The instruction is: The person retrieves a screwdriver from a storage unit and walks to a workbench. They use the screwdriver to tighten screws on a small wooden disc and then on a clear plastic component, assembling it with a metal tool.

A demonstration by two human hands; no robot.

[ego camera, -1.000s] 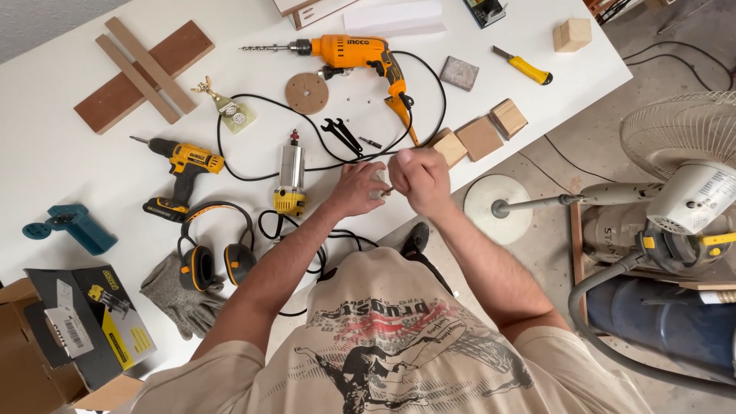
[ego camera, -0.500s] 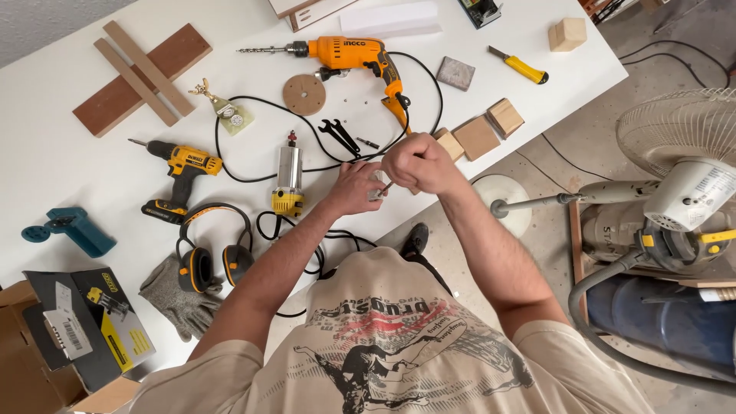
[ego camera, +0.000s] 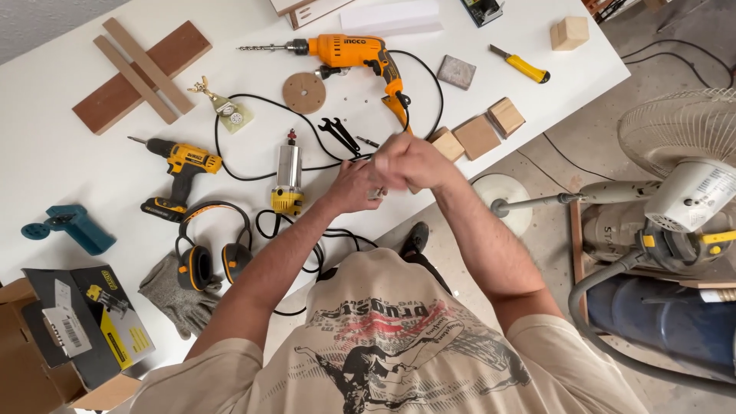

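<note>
Small metal part (ego camera: 375,192) pinched between left hand (ego camera: 354,186) and right hand (ego camera: 410,159).

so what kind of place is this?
Most likely a home workshop or garage. A white worktable holds an orange corded drill, a yellow cordless drill, ear defenders and wood blocks; a pedestal fan stands on the concrete floor.

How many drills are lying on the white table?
2. The orange corded drill lies at the top middle of the white table; the yellow and black cordless drill lies at the left. Other drills may be hidden in the boxes.
</note>
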